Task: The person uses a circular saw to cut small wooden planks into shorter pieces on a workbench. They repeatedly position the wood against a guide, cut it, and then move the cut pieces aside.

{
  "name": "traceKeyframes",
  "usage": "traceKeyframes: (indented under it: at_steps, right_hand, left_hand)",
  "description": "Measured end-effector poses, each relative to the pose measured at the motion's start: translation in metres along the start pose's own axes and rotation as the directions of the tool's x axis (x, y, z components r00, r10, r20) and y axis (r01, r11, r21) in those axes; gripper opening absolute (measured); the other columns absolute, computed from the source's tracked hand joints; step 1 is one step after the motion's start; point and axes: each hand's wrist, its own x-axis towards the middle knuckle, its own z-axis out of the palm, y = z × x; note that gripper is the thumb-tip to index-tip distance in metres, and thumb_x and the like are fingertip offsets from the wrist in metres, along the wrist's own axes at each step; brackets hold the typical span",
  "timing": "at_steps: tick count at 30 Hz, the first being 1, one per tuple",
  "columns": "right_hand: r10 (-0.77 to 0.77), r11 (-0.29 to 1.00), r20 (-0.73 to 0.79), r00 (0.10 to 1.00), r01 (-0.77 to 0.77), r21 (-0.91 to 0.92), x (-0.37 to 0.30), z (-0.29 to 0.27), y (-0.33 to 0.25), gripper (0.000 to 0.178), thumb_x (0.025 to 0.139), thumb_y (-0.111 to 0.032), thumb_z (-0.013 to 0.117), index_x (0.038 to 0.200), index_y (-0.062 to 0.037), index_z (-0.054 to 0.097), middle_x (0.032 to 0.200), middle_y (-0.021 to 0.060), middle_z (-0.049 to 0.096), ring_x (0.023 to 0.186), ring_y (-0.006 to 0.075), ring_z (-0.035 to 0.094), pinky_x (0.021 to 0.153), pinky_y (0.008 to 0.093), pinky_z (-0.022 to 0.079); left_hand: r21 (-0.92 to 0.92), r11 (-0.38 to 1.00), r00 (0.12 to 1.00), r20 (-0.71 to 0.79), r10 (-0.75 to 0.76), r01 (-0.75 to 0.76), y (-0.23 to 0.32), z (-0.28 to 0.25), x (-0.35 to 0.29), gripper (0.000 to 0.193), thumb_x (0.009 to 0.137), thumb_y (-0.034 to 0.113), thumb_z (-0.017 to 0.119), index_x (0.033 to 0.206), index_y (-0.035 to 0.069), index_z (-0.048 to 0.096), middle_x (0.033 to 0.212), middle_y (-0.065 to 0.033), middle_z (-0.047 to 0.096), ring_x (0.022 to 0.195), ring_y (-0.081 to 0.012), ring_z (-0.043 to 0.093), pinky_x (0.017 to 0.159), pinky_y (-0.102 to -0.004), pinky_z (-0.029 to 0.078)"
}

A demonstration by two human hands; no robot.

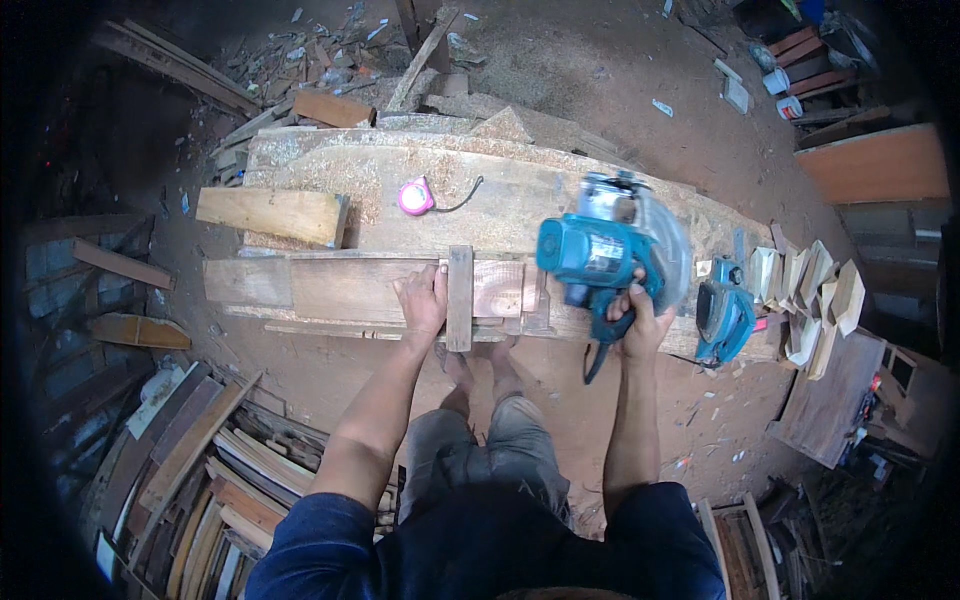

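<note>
My right hand is wrapped round the rear handle of a teal circular saw, slightly blurred, over the right part of the workbench. My left hand presses down on a brown wooden plank, its bent fingers against the edge of a short wooden strip that lies crosswise over the plank. Right of the strip, a paler piece of wood shows, its end short of the saw. A teal power planer rests on the bench to the right of my right hand.
On the sawdusty workbench lie a pink tape measure and a thick wooden block. Several cut wood pieces stand at its right end. Stacked boards fill the lower left. An orange-brown panel leans at the far right.
</note>
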Motion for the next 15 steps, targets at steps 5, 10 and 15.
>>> traceKeyframes:
  at_steps: [5,10,15]
  right_hand:
    - [-0.326,0.695,0.017,0.945,0.252,-0.673,0.043,-0.054,0.029,0.024,0.09,-0.007,0.071,0.111,0.0033,0.067,0.076,0.0092,0.065,0.063,0.0135,0.056,0.061,0.0295,0.048]
    - [-0.417,0.424,0.088,0.905,0.28,-0.861,0.046,-0.07,0.061,0.042,0.082,-0.01,0.08,0.118,0.0061,0.065,0.096,0.018,0.069,0.081,0.0253,0.065,0.076,0.0356,0.052]
    - [-0.435,0.076,0.496,0.752,0.579,-0.812,-0.008,-0.031,0.073,0.073,0.08,-0.019,0.083,0.142,0.0019,0.05,0.147,0.0246,0.048,0.138,0.0477,0.042,0.111,0.0546,0.039]
  left_hand:
    - [0.023,1.0,0.997,0.074,-0.022,0.02,0.007,-0.006,0.003,0.028,0.103,0.034,0.053,0.094,0.011,0.068,0.076,-0.017,0.064,0.085,-0.0358,0.062,0.083,-0.0509,0.037]
    - [-0.055,0.998,1.0,0.006,0.011,-0.01,0.009,-0.006,0.004,0.029,0.102,0.032,0.054,0.089,0.009,0.066,0.074,-0.017,0.062,0.082,-0.036,0.06,0.082,-0.0494,0.036]
    - [-0.047,0.998,0.999,0.041,-0.027,0.028,-0.001,-0.006,0.002,0.03,0.103,0.03,0.053,0.086,0.008,0.063,0.074,-0.0171,0.062,0.08,-0.0365,0.06,0.082,-0.0492,0.037]
